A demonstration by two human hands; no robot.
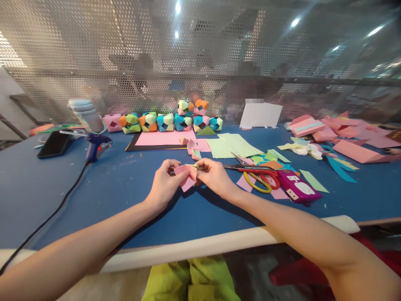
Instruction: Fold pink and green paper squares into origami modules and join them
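Note:
Both my hands meet above the middle of the blue table (119,184) on one folded pink paper piece (187,175). My left hand (163,184) pinches its left side, fingers curled closed. My right hand (213,175) grips its right edge, fingers pressed together. The piece hangs just off the table surface. A few small folded pink pieces (191,148) lie a little beyond my hands.
A row of coloured paper cubes (169,120) lines the back. Pink sheet on black card (163,140), green sheets (232,146), two pairs of scissors (260,174), a magenta case (297,186), a glue gun (95,146) with cord, a phone (54,144), and pink paper piles (344,133) at right.

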